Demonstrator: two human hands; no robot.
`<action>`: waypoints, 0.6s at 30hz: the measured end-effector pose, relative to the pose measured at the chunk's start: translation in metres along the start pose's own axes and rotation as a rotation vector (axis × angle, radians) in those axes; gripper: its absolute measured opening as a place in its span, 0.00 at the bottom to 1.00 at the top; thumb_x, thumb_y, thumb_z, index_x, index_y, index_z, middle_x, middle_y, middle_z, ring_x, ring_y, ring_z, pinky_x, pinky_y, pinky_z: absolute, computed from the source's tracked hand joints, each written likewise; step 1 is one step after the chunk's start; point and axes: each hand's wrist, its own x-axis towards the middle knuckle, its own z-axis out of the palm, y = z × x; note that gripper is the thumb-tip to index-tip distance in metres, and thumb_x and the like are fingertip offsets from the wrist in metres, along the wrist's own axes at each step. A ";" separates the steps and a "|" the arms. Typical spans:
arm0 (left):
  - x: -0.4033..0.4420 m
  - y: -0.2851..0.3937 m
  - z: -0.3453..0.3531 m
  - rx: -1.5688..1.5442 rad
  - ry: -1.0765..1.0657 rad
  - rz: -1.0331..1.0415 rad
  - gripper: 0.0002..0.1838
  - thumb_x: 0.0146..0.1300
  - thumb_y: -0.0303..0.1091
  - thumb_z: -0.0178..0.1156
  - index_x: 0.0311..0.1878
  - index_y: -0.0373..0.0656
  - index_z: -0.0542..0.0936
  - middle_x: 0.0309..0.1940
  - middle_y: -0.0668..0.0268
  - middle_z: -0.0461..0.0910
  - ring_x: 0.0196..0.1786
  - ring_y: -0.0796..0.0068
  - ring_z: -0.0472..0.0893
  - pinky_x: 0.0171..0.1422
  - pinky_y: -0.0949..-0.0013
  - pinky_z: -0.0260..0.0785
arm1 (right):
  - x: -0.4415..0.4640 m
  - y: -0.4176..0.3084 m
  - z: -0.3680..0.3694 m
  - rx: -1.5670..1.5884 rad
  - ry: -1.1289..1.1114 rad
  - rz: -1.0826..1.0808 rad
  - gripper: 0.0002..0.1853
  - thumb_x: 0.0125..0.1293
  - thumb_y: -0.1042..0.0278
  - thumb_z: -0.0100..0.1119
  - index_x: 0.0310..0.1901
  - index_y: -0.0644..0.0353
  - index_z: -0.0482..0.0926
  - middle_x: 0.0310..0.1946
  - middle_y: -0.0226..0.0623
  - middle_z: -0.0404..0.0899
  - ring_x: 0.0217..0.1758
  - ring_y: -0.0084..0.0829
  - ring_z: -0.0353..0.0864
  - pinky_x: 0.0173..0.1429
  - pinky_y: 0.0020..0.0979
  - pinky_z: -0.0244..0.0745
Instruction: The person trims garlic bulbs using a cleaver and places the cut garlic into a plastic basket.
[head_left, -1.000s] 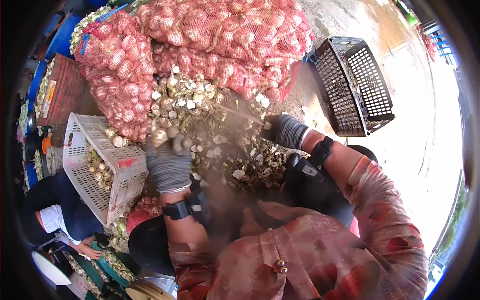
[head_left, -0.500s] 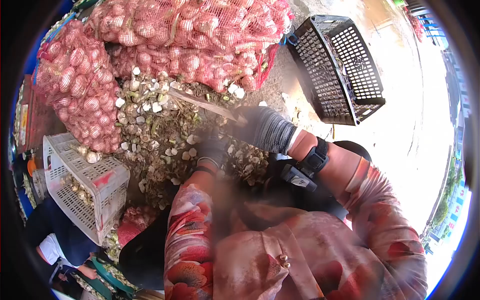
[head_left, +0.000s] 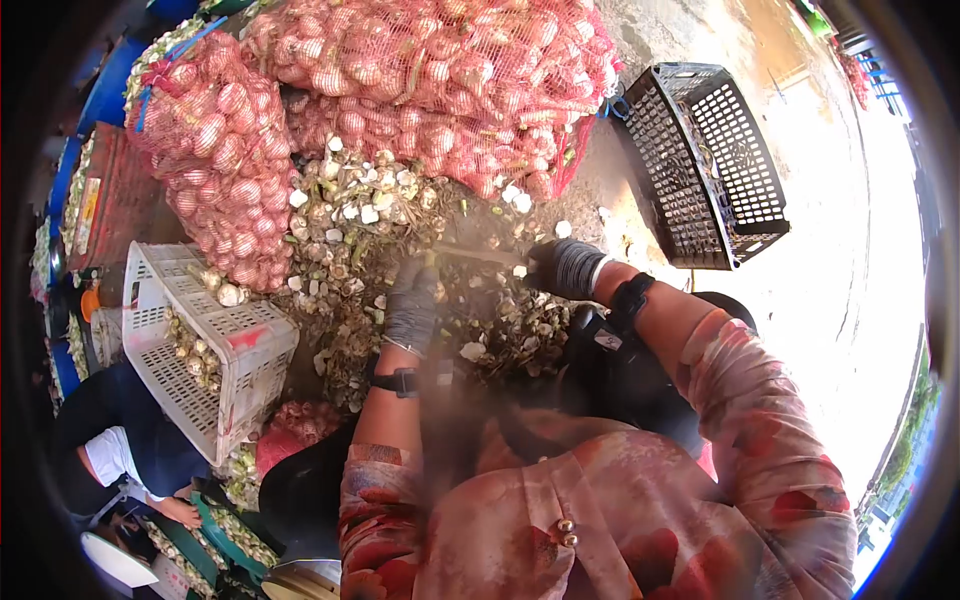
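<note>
My right hand (head_left: 566, 268), in a dark grey glove, is closed around one end of a flat wooden stick (head_left: 478, 254), blurred by motion. The stick points left across the pile. My left hand (head_left: 411, 305), gloved in grey, is closed near the stick's far end, with its fingertips bunched. What sits in those fingers is too blurred to name. Below and around both hands lies a heap of garlic trimmings (head_left: 345, 305), with dry stalks, skins and pale cut pieces.
Red mesh bags of garlic (head_left: 430, 75) lie at the back, and another mesh bag (head_left: 222, 150) leans at left. A white crate (head_left: 215, 345) holding garlic bulbs stands left. A black crate (head_left: 705, 165) is at right. Another person's hand (head_left: 180, 512) shows at lower left.
My left hand has come up and to the left, out of the blur. My right hand has shifted right with the stick, which now lies flatter. The whole view has shifted slightly.
</note>
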 end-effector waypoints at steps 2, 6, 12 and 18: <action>-0.004 0.004 -0.009 -0.144 0.026 0.020 0.11 0.68 0.34 0.55 0.49 0.39 0.78 0.33 0.72 0.76 0.32 0.83 0.73 0.35 0.75 0.70 | -0.001 0.019 0.010 0.008 -0.045 0.153 0.22 0.65 0.48 0.49 0.37 0.61 0.81 0.30 0.51 0.81 0.38 0.48 0.82 0.45 0.42 0.76; -0.020 0.013 0.019 0.322 0.040 0.318 0.15 0.65 0.26 0.57 0.54 0.38 0.74 0.37 0.69 0.75 0.37 0.79 0.75 0.42 0.73 0.72 | -0.010 -0.057 -0.022 0.863 0.427 0.052 0.20 0.63 0.49 0.61 0.41 0.61 0.80 0.31 0.39 0.83 0.38 0.36 0.81 0.47 0.37 0.74; -0.052 0.063 0.038 -0.276 -0.041 0.332 0.28 0.68 0.45 0.57 0.63 0.38 0.64 0.53 0.63 0.69 0.54 0.71 0.71 0.60 0.68 0.67 | -0.025 -0.084 -0.064 1.273 0.217 0.266 0.14 0.64 0.53 0.61 0.37 0.58 0.79 0.20 0.32 0.76 0.19 0.24 0.74 0.22 0.29 0.68; -0.067 0.116 0.051 -0.337 -0.303 0.307 0.30 0.67 0.54 0.55 0.61 0.38 0.66 0.51 0.65 0.74 0.52 0.72 0.74 0.56 0.68 0.69 | -0.025 -0.084 -0.041 1.983 0.112 0.177 0.12 0.66 0.56 0.60 0.39 0.56 0.78 0.19 0.26 0.73 0.15 0.20 0.69 0.17 0.24 0.64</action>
